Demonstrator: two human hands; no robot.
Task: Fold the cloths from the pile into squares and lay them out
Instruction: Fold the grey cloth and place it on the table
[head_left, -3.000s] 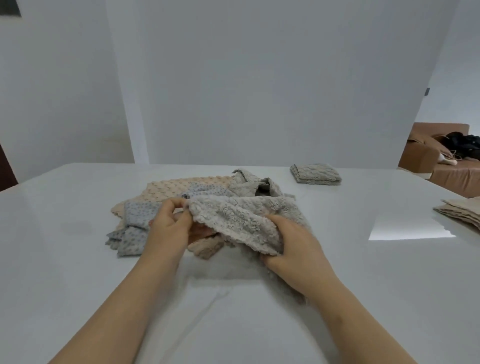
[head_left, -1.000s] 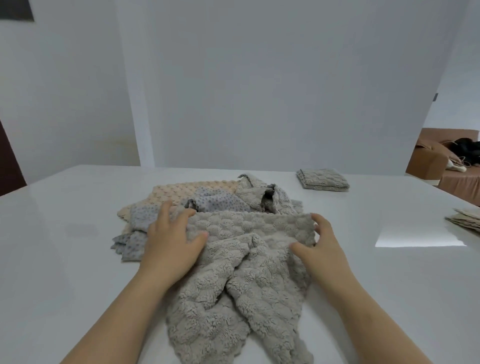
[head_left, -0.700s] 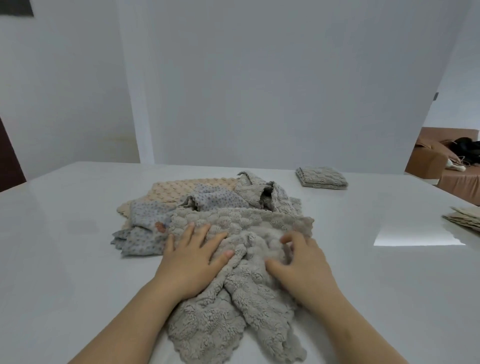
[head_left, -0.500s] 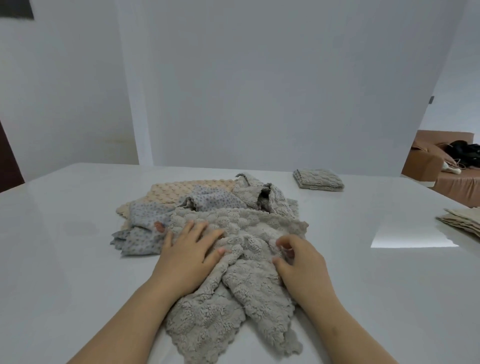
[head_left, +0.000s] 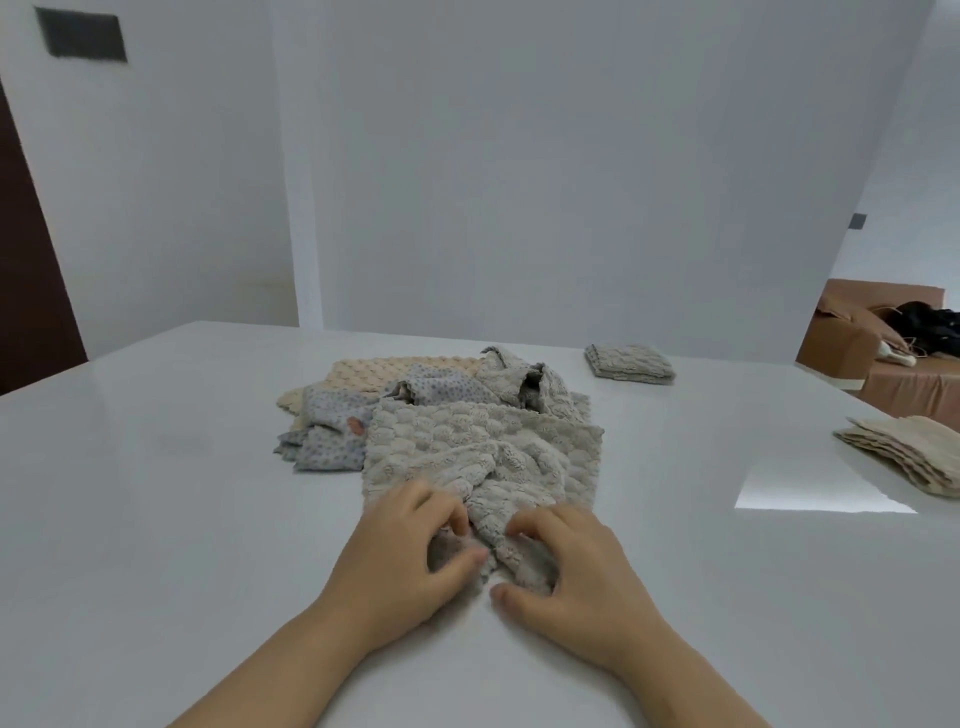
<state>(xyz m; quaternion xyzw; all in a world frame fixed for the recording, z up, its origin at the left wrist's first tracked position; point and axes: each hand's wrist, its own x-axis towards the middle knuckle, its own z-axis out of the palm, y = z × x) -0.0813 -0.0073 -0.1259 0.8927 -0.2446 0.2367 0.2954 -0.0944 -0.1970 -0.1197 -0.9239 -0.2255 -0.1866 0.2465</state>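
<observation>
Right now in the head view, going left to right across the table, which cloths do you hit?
blue-grey dotted cloth → grey fluffy cloth → folded grey square → beige stack at the right edge. The beige cloth in the pile overlaps the dotted one, so it is left out.

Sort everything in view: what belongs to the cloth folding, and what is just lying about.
Job: grey cloth gripped by left hand and right hand; unfolded pile behind it; folded grey square; beige stack at right; white table.
Lying about: brown sofa; dark things on it; dark wall panel.
</observation>
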